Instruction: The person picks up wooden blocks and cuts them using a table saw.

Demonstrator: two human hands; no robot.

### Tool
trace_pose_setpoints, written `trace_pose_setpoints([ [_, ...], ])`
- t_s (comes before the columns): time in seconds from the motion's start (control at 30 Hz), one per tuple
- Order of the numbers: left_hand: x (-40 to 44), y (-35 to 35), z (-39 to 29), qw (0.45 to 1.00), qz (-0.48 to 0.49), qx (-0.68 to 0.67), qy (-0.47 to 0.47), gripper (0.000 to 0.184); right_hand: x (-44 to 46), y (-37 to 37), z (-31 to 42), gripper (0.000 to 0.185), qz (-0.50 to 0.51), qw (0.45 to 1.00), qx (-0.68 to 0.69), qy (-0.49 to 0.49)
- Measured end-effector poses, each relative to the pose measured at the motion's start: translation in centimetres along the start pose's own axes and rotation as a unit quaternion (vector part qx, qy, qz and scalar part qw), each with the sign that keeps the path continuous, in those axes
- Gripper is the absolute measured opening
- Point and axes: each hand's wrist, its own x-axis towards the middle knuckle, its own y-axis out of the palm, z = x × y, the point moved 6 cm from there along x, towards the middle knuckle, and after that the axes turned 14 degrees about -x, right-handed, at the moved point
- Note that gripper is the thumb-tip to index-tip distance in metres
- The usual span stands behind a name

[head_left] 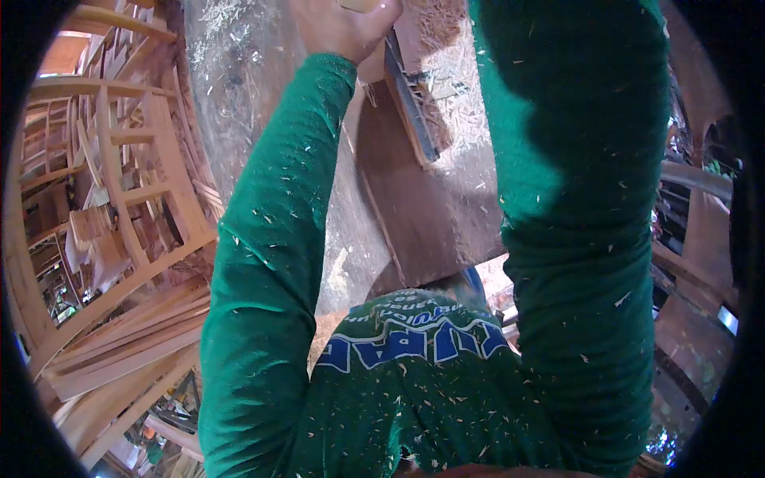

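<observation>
My left hand (347,30) is at the top edge of the view, over the workbench, with its fingers closed. A pale, wooden-looking piece (358,3) shows in its grip, mostly cut off by the frame. Close beside the hand, a narrow strip with a dark edge (412,103) lies on a brown board (426,211). Only the green sleeve (578,159) of my right arm shows, reaching forward; the right hand lies beyond the top edge.
Shavings (462,103) cover the bench (239,88) and cling to my green shirt (446,414). At left stand wooden frames (107,151) above stacked planks (135,342). Weathered timber (693,183) runs along the right side.
</observation>
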Motion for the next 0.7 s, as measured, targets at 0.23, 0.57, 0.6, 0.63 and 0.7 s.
trace_pose_setpoints([
  [0.23, 1.1, -0.2, 1.6, 0.988, 0.048, 0.096, 0.107, 0.063, 1.7, 1.3, -0.5, 0.041, 0.0, 1.0, -0.001, -0.001],
  [0.57, 2.3, -0.2, 2.9, 0.994, 0.022, 0.086, 0.067, 0.083, 5.3, 4.3, -1.5, 0.038, 0.004, 1.0, 0.005, 0.005],
  [0.6, 2.4, -0.2, 3.2, 0.992, 0.02, 0.102, 0.074, 0.086, 5.7, 4.5, -1.7, 0.038, 0.004, 1.0, 0.007, 0.006],
  [0.63, 2.5, -0.2, 3.7, 0.991, 0.028, 0.107, 0.07, 0.087, 6.1, 4.8, -1.8, 0.037, 0.003, 1.0, 0.005, 0.006],
  [0.7, 3.0, -0.2, 4.2, 0.99, 0.046, 0.116, 0.061, 0.089, 7.0, 5.5, -2.1, 0.037, 0.004, 1.0, 0.007, 0.009],
])
